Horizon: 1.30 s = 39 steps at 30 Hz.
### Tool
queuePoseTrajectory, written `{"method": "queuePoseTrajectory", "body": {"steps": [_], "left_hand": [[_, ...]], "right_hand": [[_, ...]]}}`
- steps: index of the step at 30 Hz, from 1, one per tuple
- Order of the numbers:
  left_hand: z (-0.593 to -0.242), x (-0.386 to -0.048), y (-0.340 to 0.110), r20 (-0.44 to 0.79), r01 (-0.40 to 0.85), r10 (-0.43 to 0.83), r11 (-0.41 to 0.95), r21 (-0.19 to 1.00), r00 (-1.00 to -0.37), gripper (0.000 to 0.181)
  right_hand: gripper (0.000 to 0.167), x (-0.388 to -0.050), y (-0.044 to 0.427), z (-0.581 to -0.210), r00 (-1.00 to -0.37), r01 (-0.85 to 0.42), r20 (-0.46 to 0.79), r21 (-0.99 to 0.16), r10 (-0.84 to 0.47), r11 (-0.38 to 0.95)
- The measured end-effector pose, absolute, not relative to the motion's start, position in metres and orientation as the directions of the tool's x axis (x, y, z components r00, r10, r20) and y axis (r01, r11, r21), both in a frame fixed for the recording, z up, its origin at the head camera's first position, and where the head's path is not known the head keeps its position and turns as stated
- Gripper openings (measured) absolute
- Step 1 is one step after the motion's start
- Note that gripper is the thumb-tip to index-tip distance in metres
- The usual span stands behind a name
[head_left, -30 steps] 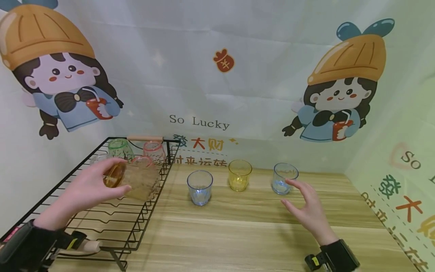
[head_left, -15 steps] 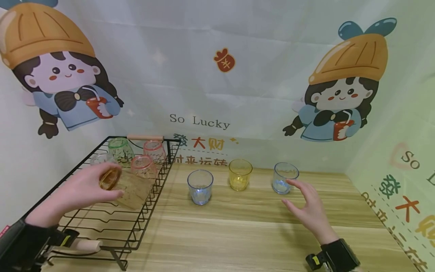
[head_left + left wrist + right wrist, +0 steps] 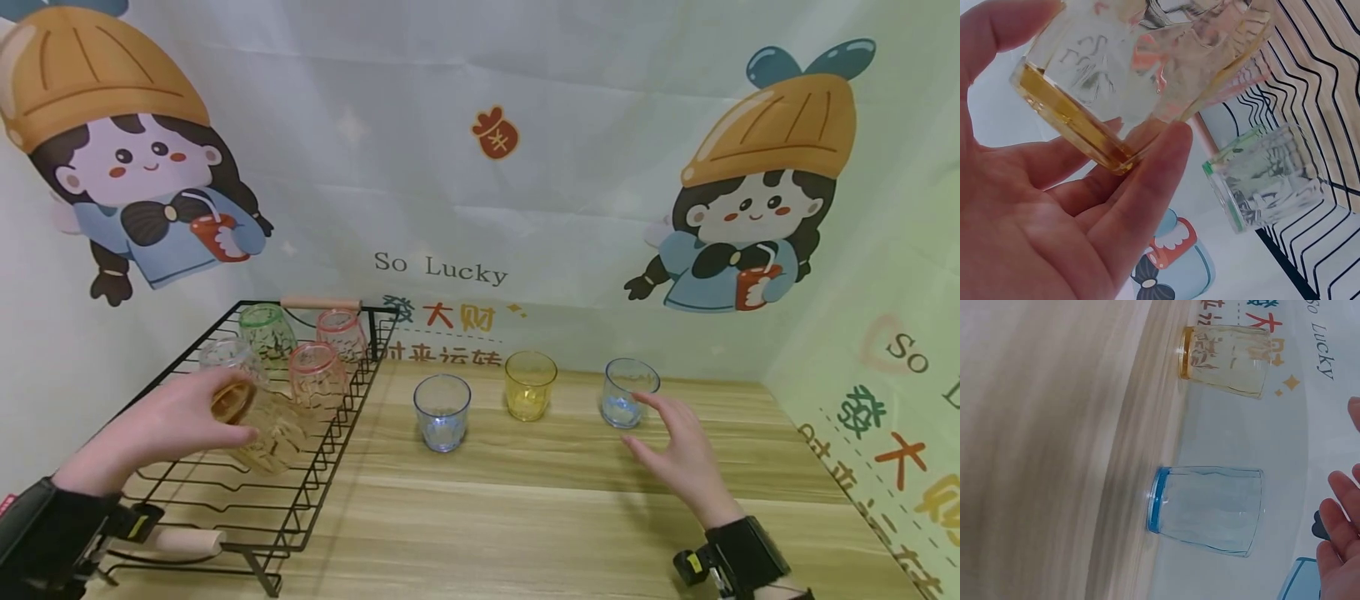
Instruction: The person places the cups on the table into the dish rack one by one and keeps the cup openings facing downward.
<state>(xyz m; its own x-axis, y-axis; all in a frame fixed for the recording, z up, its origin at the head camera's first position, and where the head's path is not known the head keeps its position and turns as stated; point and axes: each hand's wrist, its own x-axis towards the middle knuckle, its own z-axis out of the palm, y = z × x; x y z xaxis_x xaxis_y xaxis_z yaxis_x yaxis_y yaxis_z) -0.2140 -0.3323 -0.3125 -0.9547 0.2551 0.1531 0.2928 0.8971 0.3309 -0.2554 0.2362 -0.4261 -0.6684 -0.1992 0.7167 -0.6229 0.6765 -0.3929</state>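
My left hand (image 3: 161,421) grips a yellow drinking glass (image 3: 273,433) by its thick amber base, above the black wire rack (image 3: 270,548). The glass is tilted, its mouth down and to the right. In the left wrist view, thumb and fingers lie around the base of this glass (image 3: 1091,81). My right hand (image 3: 686,458) is held with thumb and fingers apart, nearest to a blue glass (image 3: 621,408) standing upright on the table. The right wrist view has a gap between the fingers (image 3: 1341,531) and that blue glass (image 3: 1210,509).
Upside down on the rack stand a green glass (image 3: 267,337), two pink glasses (image 3: 341,333) and a clear glass (image 3: 228,354). Another blue glass (image 3: 442,417) and a yellow glass (image 3: 529,387) stand upright on the wooden table (image 3: 480,533). A printed cloth (image 3: 450,167) hangs behind.
My left hand has moved left and slightly toward me with the yellow glass, uncovering the clear and pink glasses behind it. The right hand has stayed almost still.
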Motion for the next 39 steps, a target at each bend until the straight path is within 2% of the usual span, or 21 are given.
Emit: {"method": "queuePoseTrajectory", "body": {"steps": [12, 26, 39], "left_hand": [[-0.319, -0.219, -0.349, 0.123, 0.251, 0.225, 0.93, 0.27, -0.967, 0.075], [-0.32, -0.225, -0.368, 0.072, 0.208, 0.196, 0.939, 0.273, -0.978, 0.078], [-0.316, -0.23, -0.383, 0.014, 0.164, 0.166, 0.956, 0.241, -0.986, 0.079]], "right_hand": [[0.061, -0.261, 0.239, -0.421, -0.723, -0.57, 0.662, -0.41, -0.197, 0.712], [0.06, -0.267, 0.246, -0.418, -0.698, -0.571, 0.684, -0.353, -0.212, 0.741], [0.06, -0.271, 0.246, -0.412, -0.71, -0.549, 0.675, -0.352, -0.2, 0.758]]}}
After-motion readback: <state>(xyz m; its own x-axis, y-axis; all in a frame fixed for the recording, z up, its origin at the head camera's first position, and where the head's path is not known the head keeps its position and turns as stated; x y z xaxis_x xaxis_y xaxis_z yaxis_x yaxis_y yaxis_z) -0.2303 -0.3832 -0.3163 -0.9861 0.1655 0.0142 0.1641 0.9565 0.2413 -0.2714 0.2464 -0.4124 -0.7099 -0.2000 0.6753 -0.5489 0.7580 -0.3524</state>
